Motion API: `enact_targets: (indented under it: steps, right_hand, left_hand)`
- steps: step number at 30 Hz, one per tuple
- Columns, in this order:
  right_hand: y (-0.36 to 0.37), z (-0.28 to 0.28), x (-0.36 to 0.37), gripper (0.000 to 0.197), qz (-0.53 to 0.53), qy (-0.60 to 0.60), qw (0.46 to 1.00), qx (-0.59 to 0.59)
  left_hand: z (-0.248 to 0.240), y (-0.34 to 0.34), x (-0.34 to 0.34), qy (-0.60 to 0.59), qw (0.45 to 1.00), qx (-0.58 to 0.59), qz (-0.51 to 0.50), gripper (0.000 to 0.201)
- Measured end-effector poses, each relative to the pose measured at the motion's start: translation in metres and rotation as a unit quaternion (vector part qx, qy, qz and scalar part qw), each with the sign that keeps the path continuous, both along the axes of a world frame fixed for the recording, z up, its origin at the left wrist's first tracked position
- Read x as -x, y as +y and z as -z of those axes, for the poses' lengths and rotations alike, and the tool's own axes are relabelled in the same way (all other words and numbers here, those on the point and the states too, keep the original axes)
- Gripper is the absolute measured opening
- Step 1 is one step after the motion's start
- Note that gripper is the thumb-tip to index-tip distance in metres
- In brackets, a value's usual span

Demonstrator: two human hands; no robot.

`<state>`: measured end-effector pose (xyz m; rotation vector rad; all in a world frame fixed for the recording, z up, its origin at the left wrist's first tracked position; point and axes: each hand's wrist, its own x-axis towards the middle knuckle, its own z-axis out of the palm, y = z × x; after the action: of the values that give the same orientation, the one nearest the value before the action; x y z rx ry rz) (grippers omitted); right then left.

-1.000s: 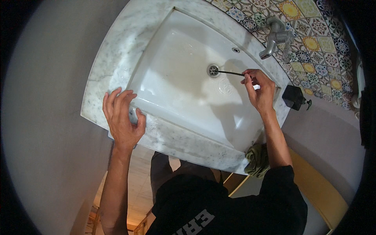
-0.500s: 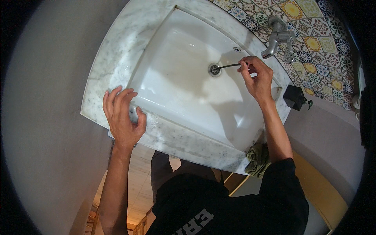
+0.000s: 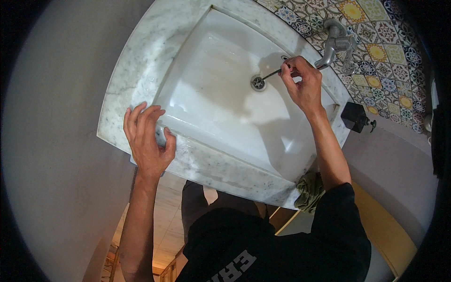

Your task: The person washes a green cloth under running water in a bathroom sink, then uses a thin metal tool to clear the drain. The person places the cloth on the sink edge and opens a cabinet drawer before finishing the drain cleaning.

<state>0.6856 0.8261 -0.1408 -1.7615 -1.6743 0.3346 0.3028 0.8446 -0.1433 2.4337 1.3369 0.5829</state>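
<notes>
My right hand point(image 3: 303, 84) pinches a thin dark stick point(image 3: 272, 74) between thumb and fingers, over the white basin point(image 3: 206, 94). The stick slants down to the round metal drain point(image 3: 258, 83), and its far end meets the drain grate; whether it goes in between the bars I cannot tell. On the near left corner of the marble counter point(image 3: 216, 160) rests my left hand point(image 3: 149, 136), its fingers apart and loosely curled, holding nothing.
Above the basin's right side a chrome faucet point(image 3: 334, 47) juts from the patterned tile wall point(image 3: 371, 42). A black pump bottle point(image 3: 353, 116) stands at the counter's right corner. A green cloth point(image 3: 310, 190) drapes over the front right edge, beside my right arm.
My right hand has moved slightly up and left, bringing the stick to a steeper slant at the drain. The left hand stays where it was.
</notes>
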Motion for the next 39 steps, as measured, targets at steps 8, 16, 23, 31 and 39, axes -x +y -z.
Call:
enact_targets:
  steps: [8, 16, 23, 31, 39]
  right_hand:
    - [0.003, -0.001, 0.002, 0.011, 0.007, 0.010, 1.000, 0.004]
    - [-0.011, 0.012, 0.004, 0.010, 0.001, 0.019, 1.000, 0.009]
    - [-0.002, 0.006, 0.006, 0.010, -0.021, -0.017, 0.999, 0.019]
    - [-0.003, -0.003, -0.001, 0.011, -0.009, -0.009, 1.000, -0.010]
    - [-0.004, 0.003, 0.001, 0.012, 0.007, 0.001, 1.000, -0.002]
  left_hand:
    - [0.001, 0.000, 0.001, -0.001, 1.000, -0.003, 0.002, 0.042]
    - [0.001, 0.000, 0.000, 0.000, 1.000, 0.002, -0.001, 0.041]
    - [0.000, 0.001, 0.000, 0.000, 1.000, 0.001, 0.002, 0.040]
    - [0.000, -0.001, 0.000, -0.007, 1.000, 0.006, -0.001, 0.041]
    - [0.002, 0.000, 0.001, 0.000, 1.000, 0.000, 0.000, 0.042]
